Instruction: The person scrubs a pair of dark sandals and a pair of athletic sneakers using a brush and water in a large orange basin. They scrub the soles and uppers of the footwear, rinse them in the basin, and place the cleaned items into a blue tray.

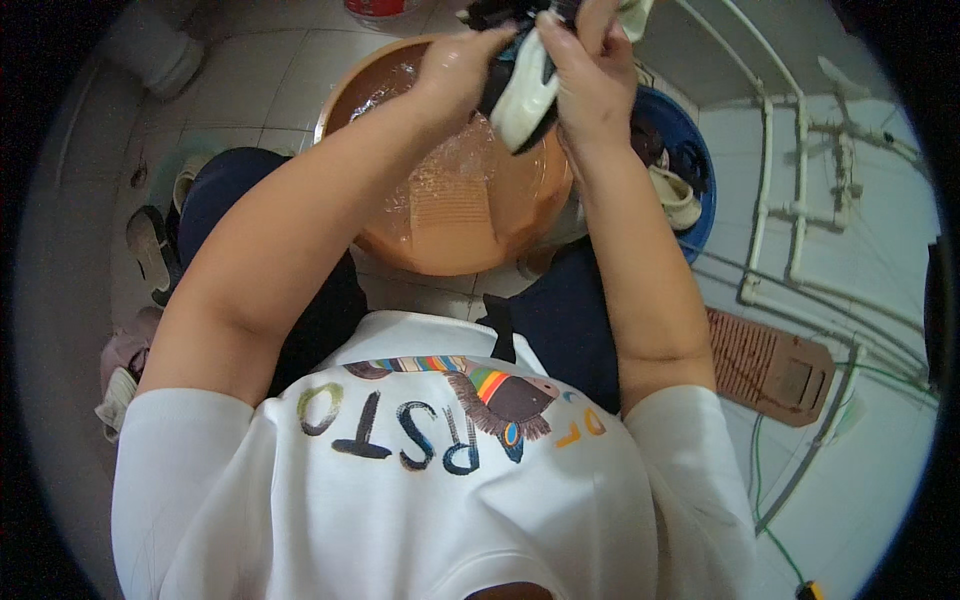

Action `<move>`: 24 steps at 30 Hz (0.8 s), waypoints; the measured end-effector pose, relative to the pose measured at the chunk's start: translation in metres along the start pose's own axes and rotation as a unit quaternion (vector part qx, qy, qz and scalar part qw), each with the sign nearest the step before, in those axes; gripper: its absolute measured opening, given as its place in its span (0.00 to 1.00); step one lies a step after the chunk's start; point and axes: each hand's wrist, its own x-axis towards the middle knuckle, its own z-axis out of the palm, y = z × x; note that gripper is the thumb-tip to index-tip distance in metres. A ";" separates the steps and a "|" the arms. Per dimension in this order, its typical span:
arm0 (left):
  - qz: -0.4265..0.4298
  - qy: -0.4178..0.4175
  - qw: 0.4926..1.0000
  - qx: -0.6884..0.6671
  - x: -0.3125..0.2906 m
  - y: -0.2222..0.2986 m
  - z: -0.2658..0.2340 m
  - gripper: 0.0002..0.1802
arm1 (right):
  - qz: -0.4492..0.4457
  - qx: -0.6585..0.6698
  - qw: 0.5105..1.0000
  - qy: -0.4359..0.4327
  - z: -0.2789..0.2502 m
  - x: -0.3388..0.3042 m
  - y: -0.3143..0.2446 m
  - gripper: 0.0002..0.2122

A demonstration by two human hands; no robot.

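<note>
A dark shoe with a thick white sole (524,108) is held over the far side of an orange basin (540,215). My right hand (598,85) grips the shoe along its right side, the thumb lying on the white part. My left hand (462,72) is closed at the dark part on the shoe's left; its fingertips are blurred and partly hidden. Splashing water (445,150) fills part of the basin. Beneath the water shows a ridged washboard surface (450,205) in the same orange.
To the right, a blue basin (705,200) holds several shoes, one a pale shoe (676,197). A brown washboard (770,365) rests by the white pipes (765,190) along the wall. On the left floor lie a dark shoe (152,250) and other footwear. A red container (380,8) stands at the back.
</note>
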 end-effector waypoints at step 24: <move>-0.241 0.144 0.959 0.030 -0.011 0.117 -0.009 0.31 | 0.287 -0.696 0.643 -0.140 -0.082 -0.057 0.262 0.44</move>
